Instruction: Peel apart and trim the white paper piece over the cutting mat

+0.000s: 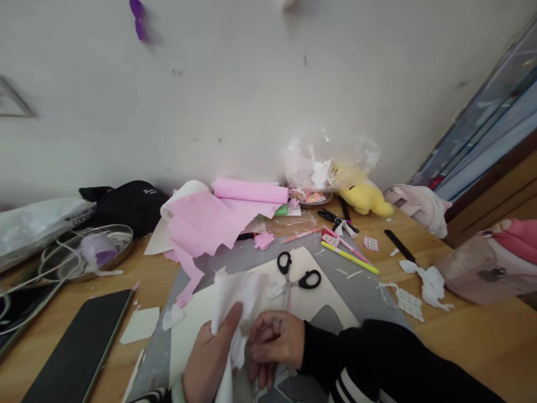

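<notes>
My left hand is closed around a sheet of thin white paper, thumb on top. The paper stands up from the hand, with creases and a ragged upper edge. Beside its right edge, my right hand has its fingers curled in; whatever they pinch, if anything, is hidden. Just beyond the right hand lie black-handled scissors with their blades apart. They rest on a cream sheet of card, which lies on a grey mat under both hands.
Pink crepe paper and a pink roll lie at the back. Right of them are a yellow marker, pliers and a yellow plush toy. A dark tablet-like slab and a metal dish occupy the left.
</notes>
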`<state>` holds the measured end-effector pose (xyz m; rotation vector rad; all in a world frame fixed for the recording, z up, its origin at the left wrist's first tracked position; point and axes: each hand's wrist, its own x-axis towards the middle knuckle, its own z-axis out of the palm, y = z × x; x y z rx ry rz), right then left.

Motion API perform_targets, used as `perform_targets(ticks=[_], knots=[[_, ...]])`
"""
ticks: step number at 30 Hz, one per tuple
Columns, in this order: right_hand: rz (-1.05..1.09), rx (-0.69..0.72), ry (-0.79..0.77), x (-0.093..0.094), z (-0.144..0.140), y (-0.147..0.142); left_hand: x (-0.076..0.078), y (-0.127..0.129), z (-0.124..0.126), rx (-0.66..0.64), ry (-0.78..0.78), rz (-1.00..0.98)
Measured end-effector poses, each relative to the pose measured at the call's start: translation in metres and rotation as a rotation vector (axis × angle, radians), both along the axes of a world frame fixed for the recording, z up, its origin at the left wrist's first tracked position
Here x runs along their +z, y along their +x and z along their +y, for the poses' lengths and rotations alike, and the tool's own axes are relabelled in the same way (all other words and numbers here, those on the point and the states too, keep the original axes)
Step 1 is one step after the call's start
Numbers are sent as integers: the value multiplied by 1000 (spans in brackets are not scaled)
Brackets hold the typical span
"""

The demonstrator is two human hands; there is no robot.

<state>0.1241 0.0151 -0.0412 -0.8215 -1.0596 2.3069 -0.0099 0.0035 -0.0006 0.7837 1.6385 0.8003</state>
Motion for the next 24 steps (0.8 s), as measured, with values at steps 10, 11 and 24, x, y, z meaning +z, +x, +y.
perform_targets(ticks=[10,11,24], knots=[[-88,112,86,16,-1,0,13,5,-4,-6,102,10],[-110,107,91,18,-2,-1,13,4,-4,-4,115,13],[-293,-52,193,24,-2,4,8,-7,-8,-30,308,27]])
